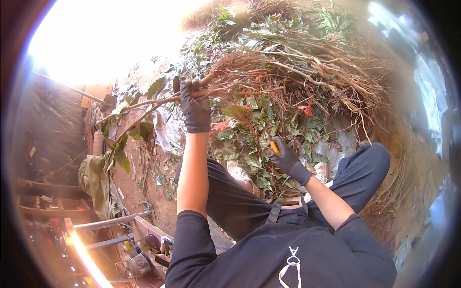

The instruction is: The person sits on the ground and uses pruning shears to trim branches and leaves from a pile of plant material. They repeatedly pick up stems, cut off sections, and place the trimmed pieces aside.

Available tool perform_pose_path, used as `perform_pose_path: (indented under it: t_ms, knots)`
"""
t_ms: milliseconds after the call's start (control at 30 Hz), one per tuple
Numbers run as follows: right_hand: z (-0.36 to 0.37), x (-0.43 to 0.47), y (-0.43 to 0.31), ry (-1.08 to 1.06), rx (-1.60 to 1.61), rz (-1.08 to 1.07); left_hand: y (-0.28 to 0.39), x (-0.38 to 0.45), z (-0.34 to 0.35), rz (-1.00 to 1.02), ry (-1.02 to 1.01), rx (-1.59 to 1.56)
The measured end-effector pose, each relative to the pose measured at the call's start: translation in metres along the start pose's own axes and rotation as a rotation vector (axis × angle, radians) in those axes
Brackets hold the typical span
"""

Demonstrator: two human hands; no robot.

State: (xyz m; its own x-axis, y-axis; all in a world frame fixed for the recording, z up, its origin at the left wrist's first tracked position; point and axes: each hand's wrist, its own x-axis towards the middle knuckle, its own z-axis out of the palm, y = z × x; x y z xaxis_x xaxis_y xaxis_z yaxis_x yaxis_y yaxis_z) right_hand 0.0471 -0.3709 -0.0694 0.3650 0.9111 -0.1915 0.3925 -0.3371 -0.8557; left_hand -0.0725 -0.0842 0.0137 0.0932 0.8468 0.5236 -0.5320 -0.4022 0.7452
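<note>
My left hand [195,108], in a dark work glove, grips a few woody plant stems [147,104]. Their leafy ends hang out to the left, and their bare brown roots [241,66] spread to the right over the pile. Lower down, my right hand [290,160], gloved too, holds a small cutting tool with an orange-yellow handle [274,147], probably pruning shears. Its blades are hard to make out against cut leaves [252,154] and thin roots. The tool is apart from the held stems.
A heap of bare-root plants [324,68] lies ahead, with red ties [308,108] among it. Plastic sheeting [165,129] shows beneath. At left are a cloth [99,180] and a thread spool [98,143]; a wooden frame with a motor [138,264] stands lower left. Glare hides the upper left.
</note>
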Motion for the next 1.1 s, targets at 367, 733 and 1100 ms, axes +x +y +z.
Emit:
perform_pose_path:
  t_ms: [367,733,1100]
  knots:
    - [0.005,0.060,-0.038,0.426,-0.051,-0.259,-0.059,0.030,-0.064,0.434,-0.212,0.486]
    - [-0.018,0.100,-0.036,0.634,-0.251,-0.485,-0.049,0.010,-0.042,0.349,-0.370,0.563]
    - [-0.013,0.081,-0.031,0.504,-0.131,-0.436,-0.057,-0.011,-0.040,-0.403,0.087,-0.352]
